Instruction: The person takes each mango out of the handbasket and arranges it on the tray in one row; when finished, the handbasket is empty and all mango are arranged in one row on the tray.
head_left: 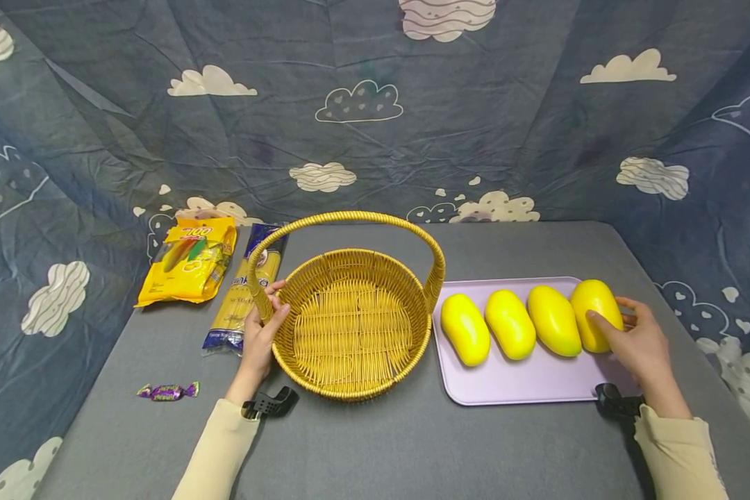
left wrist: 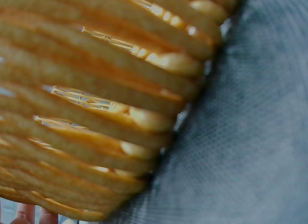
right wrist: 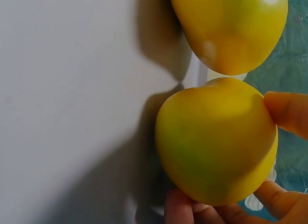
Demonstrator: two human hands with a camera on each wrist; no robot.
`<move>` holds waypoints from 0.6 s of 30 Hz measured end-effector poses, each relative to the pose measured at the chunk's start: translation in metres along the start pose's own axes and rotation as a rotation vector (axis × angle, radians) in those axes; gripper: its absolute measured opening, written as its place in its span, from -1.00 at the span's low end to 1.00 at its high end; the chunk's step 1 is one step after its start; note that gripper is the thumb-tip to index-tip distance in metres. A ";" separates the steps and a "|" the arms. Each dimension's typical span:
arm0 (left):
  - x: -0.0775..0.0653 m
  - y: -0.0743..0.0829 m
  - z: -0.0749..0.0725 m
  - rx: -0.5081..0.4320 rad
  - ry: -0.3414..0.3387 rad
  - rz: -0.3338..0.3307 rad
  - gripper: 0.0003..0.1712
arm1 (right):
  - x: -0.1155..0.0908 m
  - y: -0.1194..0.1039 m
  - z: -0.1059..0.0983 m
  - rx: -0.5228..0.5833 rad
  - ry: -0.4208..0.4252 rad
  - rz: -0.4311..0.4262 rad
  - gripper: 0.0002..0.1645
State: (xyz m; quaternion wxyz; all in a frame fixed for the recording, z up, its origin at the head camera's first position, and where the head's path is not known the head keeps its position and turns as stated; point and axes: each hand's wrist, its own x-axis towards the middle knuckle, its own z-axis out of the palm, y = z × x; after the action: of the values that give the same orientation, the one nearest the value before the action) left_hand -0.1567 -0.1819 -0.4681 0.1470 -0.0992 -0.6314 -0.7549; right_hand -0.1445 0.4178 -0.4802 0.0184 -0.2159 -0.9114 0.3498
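Note:
A round woven basket [head_left: 353, 326] with a tall arched handle stands upright on the grey table. My left hand [head_left: 260, 340] grips its left side near the foot of the handle; the left wrist view is filled mostly by the basket's wicker wall [left wrist: 91, 103], with fingertips [left wrist: 25, 213] at the lower left corner. Several yellow mangoes [head_left: 510, 324] lie in a row on a lilac tray [head_left: 512, 382]. Around the rightmost mango [head_left: 596, 312] my right hand [head_left: 640, 344] has its thumb and fingers, on opposite sides of the fruit [right wrist: 216, 147] in the right wrist view.
Left of the basket lie a clear-and-blue pack of spaghetti [head_left: 240, 305] and a yellow bag [head_left: 190, 260] with a mango picture. A purple wrapped candy [head_left: 169, 392] is nearer the front left. Cloud-printed dark cloth [head_left: 350, 55] hangs behind the table.

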 end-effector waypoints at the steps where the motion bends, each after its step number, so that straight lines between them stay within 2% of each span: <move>1: 0.000 0.000 0.000 0.002 0.001 0.002 -0.86 | -0.001 -0.001 0.000 -0.002 -0.007 -0.002 0.16; 10: 0.000 0.000 0.000 0.000 0.002 0.002 -0.87 | 0.009 0.011 0.004 -0.011 -0.025 -0.011 0.23; 13: 0.000 0.000 0.000 -0.003 0.002 0.002 -0.88 | 0.003 0.003 0.002 -0.022 -0.028 -0.009 0.23; 18: 0.000 0.000 0.000 0.000 0.003 0.006 -0.87 | -0.017 -0.028 -0.009 -0.013 -0.059 0.014 0.12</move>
State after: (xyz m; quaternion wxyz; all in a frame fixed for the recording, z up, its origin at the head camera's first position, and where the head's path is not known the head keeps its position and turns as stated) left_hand -0.1564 -0.1820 -0.4681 0.1500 -0.1001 -0.6309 -0.7547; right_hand -0.1380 0.3982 -0.4535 -0.0125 -0.2119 -0.9122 0.3503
